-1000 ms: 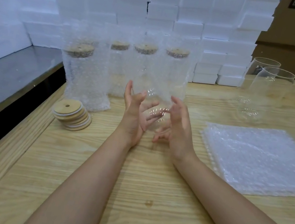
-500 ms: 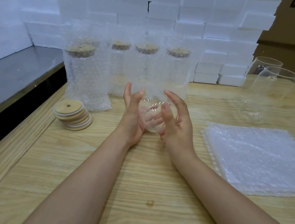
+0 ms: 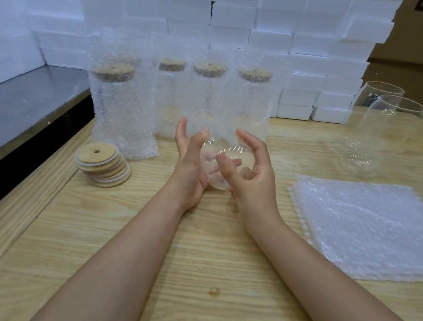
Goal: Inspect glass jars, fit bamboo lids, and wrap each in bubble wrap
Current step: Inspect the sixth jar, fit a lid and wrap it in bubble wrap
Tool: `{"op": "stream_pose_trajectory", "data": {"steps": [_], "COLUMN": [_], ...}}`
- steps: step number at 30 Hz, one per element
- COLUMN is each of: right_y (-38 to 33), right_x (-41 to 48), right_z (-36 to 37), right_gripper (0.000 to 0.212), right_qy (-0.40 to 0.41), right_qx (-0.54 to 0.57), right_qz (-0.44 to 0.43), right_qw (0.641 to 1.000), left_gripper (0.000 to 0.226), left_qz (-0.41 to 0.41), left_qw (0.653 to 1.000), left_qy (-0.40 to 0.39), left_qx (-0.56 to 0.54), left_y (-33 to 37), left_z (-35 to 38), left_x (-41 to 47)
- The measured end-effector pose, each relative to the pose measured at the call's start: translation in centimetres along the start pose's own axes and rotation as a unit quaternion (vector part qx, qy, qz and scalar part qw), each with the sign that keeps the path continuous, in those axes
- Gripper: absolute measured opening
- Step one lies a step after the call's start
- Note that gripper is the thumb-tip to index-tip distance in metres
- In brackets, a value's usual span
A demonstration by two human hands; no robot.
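Currently I see the glass jar (image 3: pixel 224 151) held between both hands: right hand (image 3: pixel 255 178) curled round it, left hand (image 3: pixel 190 162) apparently flat-fingered against its side, above the counter (image 3: pixel 214 273).

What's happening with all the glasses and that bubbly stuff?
A person holds a clear jar between the left hand and right hand above the table, probably checking it. It has no lid yet. Four wrapped jars with lids on stand behind. A stack of lids lies on the left and bubble wrap on the right. Two bare jars stand behind it.
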State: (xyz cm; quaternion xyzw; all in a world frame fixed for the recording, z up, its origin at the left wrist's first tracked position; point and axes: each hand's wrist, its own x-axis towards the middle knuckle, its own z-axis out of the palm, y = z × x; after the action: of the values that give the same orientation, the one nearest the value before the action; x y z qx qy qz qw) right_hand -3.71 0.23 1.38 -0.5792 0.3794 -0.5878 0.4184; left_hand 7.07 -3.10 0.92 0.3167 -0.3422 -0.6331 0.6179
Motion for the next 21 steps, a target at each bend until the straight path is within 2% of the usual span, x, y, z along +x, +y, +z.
{"op": "stream_pose_trajectory", "data": {"steps": [7,12,14,17,21], "right_y": [0.5,0.2,0.0,-0.4,-0.6], "right_x": [0.2,0.4,0.4,0.6,0.7], "right_z": [-0.8,-1.4,-1.5,-1.5,-1.9], "right_gripper": [0.080,0.092,0.093,0.090,0.077], "right_qy": [-0.051,-0.099,-0.121,-0.143,-0.159], "right_qx": [-0.110,-0.131,-0.098,-0.053,0.013], "right_qz": [-0.053,-0.062,-0.057,-0.044,-0.025], "right_qw": [0.991,0.984,0.986,0.987,0.987], "left_gripper": [0.073,0.111,0.098,0.072,0.064], "left_qz": [-0.027,-0.105,-0.133,-0.135,-0.115], "left_qw": [0.999,0.992,0.986,0.982,0.983], "left_qy": [-0.006,-0.005,-0.028,-0.056,-0.082], "left_qx": [-0.028,-0.069,-0.093,-0.119,-0.117], "left_y": [0.1,0.7,0.9,1.1,1.2], "left_z": [-0.1,-0.6,-0.8,-1.3,-1.8], "left_x": [-0.2,-0.2,-0.4,-0.2,-0.1]}}
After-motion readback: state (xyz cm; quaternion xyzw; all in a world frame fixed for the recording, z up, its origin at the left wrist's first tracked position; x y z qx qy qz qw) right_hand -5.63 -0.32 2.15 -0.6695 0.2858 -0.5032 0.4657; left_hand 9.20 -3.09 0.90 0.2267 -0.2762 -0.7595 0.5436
